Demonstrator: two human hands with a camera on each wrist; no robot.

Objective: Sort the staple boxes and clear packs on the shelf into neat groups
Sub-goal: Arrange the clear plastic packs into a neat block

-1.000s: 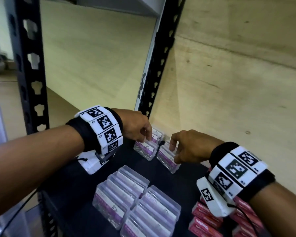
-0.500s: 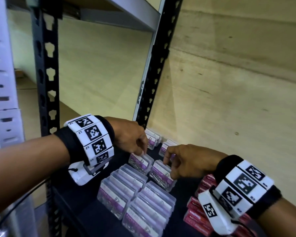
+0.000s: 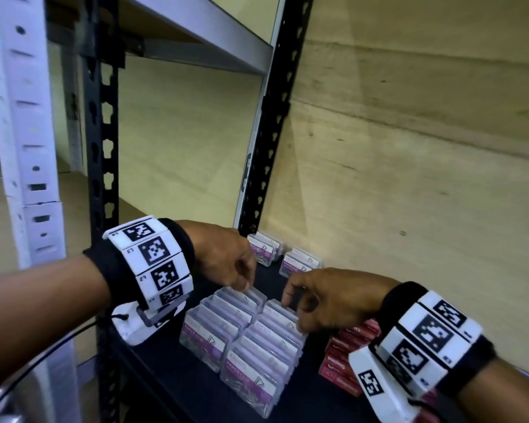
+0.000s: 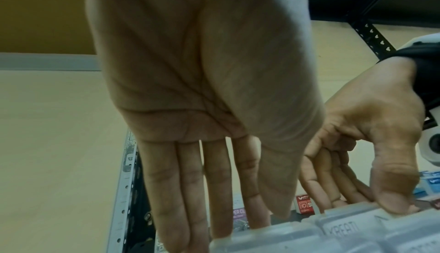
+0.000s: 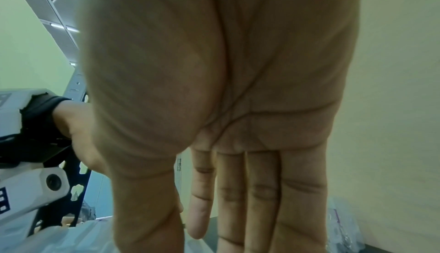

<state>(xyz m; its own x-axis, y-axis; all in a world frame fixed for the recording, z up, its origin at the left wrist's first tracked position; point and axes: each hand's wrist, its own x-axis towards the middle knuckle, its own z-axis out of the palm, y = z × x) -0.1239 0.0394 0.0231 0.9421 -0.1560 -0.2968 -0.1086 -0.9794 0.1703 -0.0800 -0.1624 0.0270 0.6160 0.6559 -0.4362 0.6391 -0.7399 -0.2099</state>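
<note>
Clear packs with purple labels stand in two rows on the black shelf (image 3: 171, 389): a left row (image 3: 214, 328) and a right row (image 3: 263, 355). My left hand (image 3: 245, 282) is at the far end of the left row, its straight fingers (image 4: 188, 200) reaching down behind the last pack. My right hand (image 3: 290, 300) is at the far end of the right row. Its thumb (image 4: 393, 200) lies on the last pack's (image 4: 345, 227) top and its fingers lie behind, pinching it. Red staple boxes (image 3: 342, 355) lie under my right wrist.
Two more clear packs (image 3: 263, 248) (image 3: 300, 264) stand at the back by the black upright post (image 3: 269, 117). A plywood wall (image 3: 409, 178) closes the right side. A grey upper shelf (image 3: 202, 35) hangs overhead. A white rack post (image 3: 22, 148) stands at left.
Both hands drew back from the rear packs toward me, each bringing a clear pack to the far end of a row. My head has tilted up.
</note>
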